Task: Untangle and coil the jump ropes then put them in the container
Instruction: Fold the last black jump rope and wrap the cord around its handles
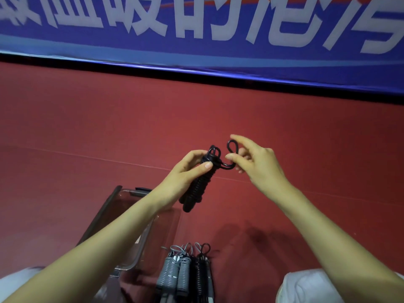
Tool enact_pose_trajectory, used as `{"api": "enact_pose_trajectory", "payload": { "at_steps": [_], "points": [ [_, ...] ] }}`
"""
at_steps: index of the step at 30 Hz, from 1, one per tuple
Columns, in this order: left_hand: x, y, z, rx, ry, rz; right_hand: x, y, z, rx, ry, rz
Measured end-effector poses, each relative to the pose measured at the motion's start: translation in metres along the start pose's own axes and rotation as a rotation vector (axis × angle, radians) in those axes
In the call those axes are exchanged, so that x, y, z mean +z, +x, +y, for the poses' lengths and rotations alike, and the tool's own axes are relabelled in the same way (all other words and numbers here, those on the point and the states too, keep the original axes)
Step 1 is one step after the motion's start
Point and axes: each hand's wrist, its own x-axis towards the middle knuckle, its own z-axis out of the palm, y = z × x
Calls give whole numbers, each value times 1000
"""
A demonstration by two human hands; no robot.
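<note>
Item in hand: one black jump rope (196, 189), centre of the frame, held up over the red floor (87, 127). Its cord is already wound in tight turns round the paired handles, so the bundle reads as very nearly finished. The left hand (185, 171) grips its upper part, fingers curled behind and thumb pressed across the front. The right hand (258, 165), just to the right, pinches the loose end loop (232, 147) between thumb and forefinger, the other fingers loosely spread. By my reckoning that tail has yet to be tucked or locked off. Container (98, 215): clear plastic with a dark rim, lower left of centre, partly crossed by the left forearm. Through its walls I can make out no rope inside, though the arm hides part of it. Finished stock: grey coiled ropes (172, 272) and a black coiled rope (199, 274), lying side by side at the bottom centre, just right of the container. Whether they lie on the floor or in something I cannot tell. A blue banner (196, 40) with white lettering runs across the top. Outstanding, as judged: secure this end, then move the bundles into the container.
</note>
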Motion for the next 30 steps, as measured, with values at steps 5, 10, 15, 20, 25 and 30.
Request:
{"api": "enact_pose_trajectory", "payload": {
  "at_steps": [5, 10, 15, 20, 25, 30],
  "points": [
    [1, -1, 4, 22, 33, -33, 1, -5, -4, -212, -297, -139],
    [0, -3, 4, 27, 40, -71, -2, -4, -1, -92, -245, -184],
    [-3, -3, 6, 43, 82, -102, -2, -4, 6, -167, -223, -81],
    [-4, -3, 7, 30, 92, -134, -1, -7, 9, -281, -261, -30],
    [-5, -5, 6, 23, 121, -192, 8, -14, 10, -342, -310, 11],
    [-11, -5, 10, 1, 161, -278, 2, -11, 6, -218, -287, -233]
  ]
}}
